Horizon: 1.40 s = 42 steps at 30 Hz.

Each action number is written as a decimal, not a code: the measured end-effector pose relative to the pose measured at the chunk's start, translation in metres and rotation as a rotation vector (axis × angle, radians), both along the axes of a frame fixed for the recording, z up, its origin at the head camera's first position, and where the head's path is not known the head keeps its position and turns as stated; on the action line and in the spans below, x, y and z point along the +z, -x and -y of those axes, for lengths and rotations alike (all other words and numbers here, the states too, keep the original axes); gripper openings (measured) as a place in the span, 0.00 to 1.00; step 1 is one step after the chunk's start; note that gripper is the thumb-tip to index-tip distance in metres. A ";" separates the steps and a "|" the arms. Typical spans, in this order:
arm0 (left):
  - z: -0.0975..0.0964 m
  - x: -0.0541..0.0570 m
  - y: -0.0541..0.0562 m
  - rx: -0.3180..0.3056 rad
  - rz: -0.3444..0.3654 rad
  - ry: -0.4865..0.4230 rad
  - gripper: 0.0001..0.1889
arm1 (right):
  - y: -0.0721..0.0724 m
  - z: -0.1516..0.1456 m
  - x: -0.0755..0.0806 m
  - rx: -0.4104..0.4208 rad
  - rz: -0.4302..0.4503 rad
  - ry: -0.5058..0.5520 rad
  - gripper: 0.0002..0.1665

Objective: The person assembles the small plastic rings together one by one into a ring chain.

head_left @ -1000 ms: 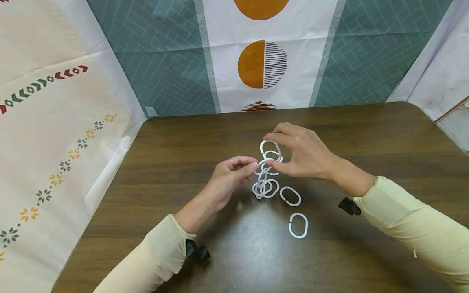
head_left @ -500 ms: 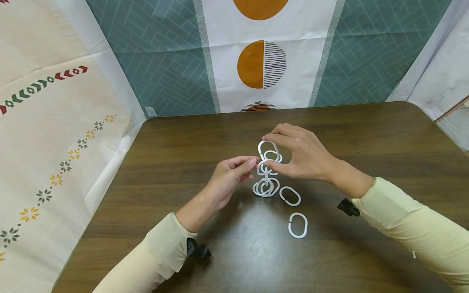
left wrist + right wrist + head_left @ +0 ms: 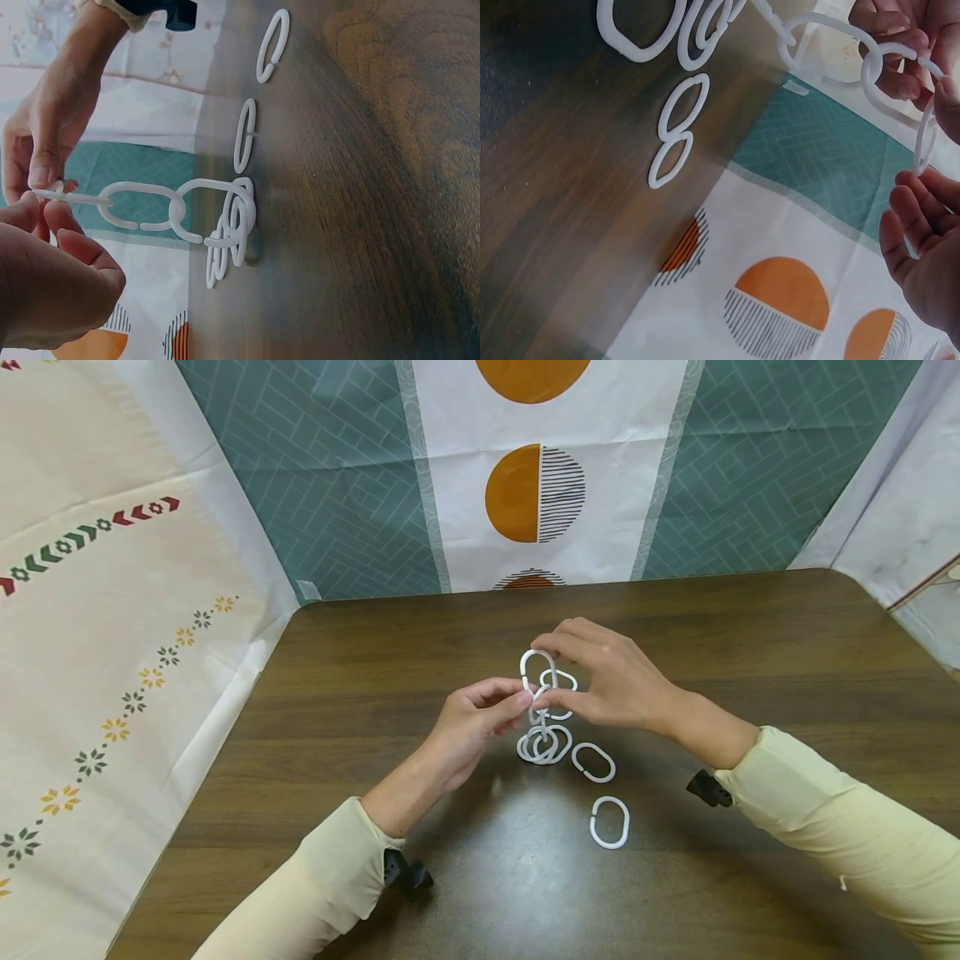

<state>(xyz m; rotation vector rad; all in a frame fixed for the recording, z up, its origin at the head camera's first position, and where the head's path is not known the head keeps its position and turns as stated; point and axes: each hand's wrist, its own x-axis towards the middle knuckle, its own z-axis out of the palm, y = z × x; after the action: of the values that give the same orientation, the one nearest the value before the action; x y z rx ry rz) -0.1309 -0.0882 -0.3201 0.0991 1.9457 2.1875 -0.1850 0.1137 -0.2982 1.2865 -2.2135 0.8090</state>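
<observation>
Left [image 3: 467, 731] and right hands [image 3: 615, 681] (the right spread wider) pinch linked white rings [image 3: 178, 208].

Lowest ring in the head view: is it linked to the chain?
No, that ring lies on the table, apart from the chain.

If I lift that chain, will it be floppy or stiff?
The chain will probably flop: its links hang through each other and bunch up on the table. Each link itself is likely stiff, holding its oval shape in the air. Hard tugging might open it: some links show gaps.
</observation>
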 end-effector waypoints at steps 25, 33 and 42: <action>0.006 0.003 0.002 0.094 0.035 -0.058 0.07 | -0.001 -0.046 -0.017 0.013 0.321 -0.070 0.25; 0.006 0.002 0.003 0.089 0.052 -0.050 0.08 | -0.005 -0.050 -0.026 0.027 0.468 -0.149 0.25; 0.006 0.003 0.003 0.088 0.056 -0.053 0.09 | -0.010 -0.054 -0.045 0.107 0.594 -0.305 0.30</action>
<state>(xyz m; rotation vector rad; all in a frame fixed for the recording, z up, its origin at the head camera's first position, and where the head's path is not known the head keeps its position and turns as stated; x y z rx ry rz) -0.1344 -0.0943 -0.3171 -0.0401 1.8966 2.2712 -0.1752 0.1674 -0.3436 1.4517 -2.8425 1.0277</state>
